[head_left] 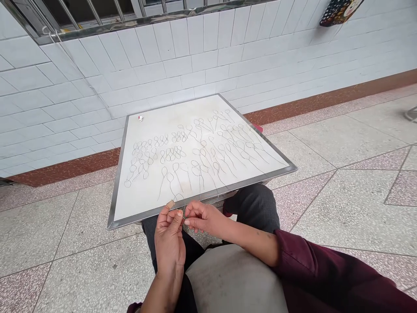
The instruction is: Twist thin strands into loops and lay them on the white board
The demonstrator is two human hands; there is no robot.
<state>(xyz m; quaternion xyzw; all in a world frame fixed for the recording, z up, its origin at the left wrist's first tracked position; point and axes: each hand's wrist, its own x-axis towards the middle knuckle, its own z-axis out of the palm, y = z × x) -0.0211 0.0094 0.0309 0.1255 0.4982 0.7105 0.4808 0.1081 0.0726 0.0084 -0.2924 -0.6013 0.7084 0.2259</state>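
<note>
A thin looped wire (179,195) rises above the fingers of my left hand (170,237), which pinches it between thumb and fingertips at the table's near edge. A tan wrap (170,203) sits on one left fingertip. My right hand (208,218) is close beside it, thumb and forefinger closed near the same wire. Where the strand runs between the two hands is too fine to follow. On the white tabletop (146,208) lie several similar thin wires (170,177), some with one round loop and a long tail, others twisted into figure-eight shapes.
A small white and red object (140,118) lies at the table's far left corner. The table has a grey metal rim (112,204). Behind it stands a white tiled wall (156,74) with a barred window (117,11). A dark patterned bag (339,12) hangs at upper right.
</note>
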